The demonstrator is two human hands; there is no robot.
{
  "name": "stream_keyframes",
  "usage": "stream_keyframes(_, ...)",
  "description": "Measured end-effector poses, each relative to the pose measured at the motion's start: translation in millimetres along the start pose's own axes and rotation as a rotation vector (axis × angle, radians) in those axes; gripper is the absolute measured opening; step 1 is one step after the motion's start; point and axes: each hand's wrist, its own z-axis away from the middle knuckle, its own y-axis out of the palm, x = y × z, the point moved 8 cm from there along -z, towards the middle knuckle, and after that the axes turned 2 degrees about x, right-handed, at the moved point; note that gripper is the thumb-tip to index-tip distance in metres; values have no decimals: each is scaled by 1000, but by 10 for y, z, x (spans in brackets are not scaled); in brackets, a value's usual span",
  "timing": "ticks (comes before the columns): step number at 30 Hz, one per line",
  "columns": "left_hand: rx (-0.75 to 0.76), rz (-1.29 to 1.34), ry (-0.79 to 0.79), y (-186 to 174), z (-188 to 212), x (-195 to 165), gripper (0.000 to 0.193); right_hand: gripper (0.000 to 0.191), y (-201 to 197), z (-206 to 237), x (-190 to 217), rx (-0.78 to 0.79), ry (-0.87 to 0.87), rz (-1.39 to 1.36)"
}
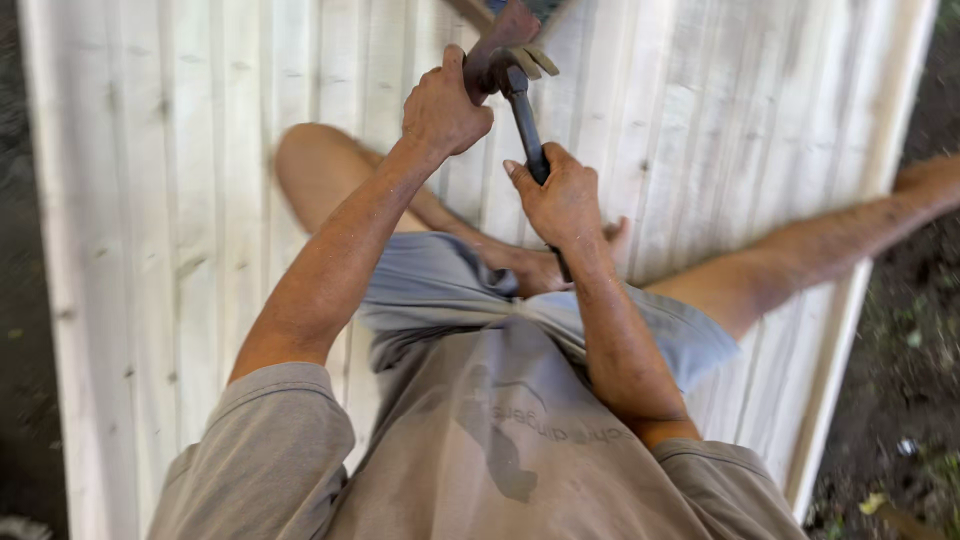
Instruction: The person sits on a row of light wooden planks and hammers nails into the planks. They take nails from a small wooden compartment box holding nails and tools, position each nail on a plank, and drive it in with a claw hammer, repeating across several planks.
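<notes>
I sit on a pale wooden plank panel (150, 200) with my legs spread across it. My right hand (562, 198) grips the dark handle of a claw hammer (522, 100), whose head points up and away from me. My left hand (442, 105) is closed on a reddish-brown piece (500, 45) right beside the hammer's claw. The claw touches that piece. What lies under the hammer head is hidden by my hands.
The plank panel runs from the left edge to a raised wooden border (850, 300) on the right. Dark soil with bits of litter (900, 400) lies beyond that border. A strip of dark ground (15, 300) shows on the far left.
</notes>
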Motion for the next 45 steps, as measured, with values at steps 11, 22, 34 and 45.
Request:
stream_keyframes(11, -674, 150, -322, -1882, 969, 3123, 53, 41, 1658, -546, 2218, 217, -311, 272)
stream_keyframes(22, -706, -325, -396, -1396, 1479, 3932, 67, 44, 2776, -1015, 2582, 511, -265, 499)
stream_keyframes(34, -857, -218, -840, -1579, 1516, 4243, 69, 29, 3655, -1331, 2955, 854, -290, 1016)
stream_keyframes(45, -807, -257, -854, -1663, 1484, 4294, 72, 25, 3999, -1428, 3279, 919, -340, 1154)
